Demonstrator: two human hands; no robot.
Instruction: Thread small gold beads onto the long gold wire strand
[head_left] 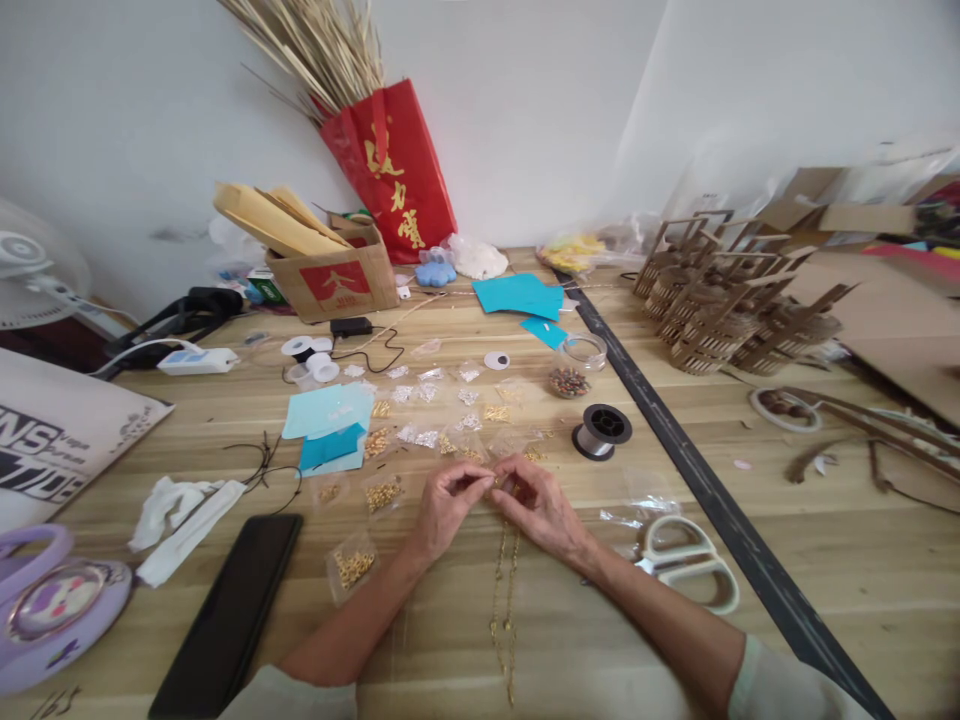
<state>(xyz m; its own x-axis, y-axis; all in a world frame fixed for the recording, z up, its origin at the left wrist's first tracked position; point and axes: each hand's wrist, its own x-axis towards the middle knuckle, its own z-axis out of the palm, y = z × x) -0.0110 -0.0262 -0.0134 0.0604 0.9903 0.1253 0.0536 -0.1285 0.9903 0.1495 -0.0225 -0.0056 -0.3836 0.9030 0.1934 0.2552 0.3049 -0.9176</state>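
My left hand (454,500) and my right hand (541,508) meet over the middle of the wooden table, thumbs and fingertips pinched close together. A thin gold chain (495,600) with small beads hangs from between them and trails down the tabletop toward me. The small part at the fingertips is too tiny to make out. Just beyond the hands lie several little bags of gold and silver findings; a bag of gold rings (352,568) rests beside my left forearm. White-handled scissors (686,565) lie beside my right forearm, partly hidden by it.
A spool of wire (602,432) and a dish of beads (569,382) stand at the right. Turquoise sheets (330,430) and a black phone (229,610) lie left. Farther back are a cardboard box (330,275), a red bag (394,170) and small woven baskets (720,310).
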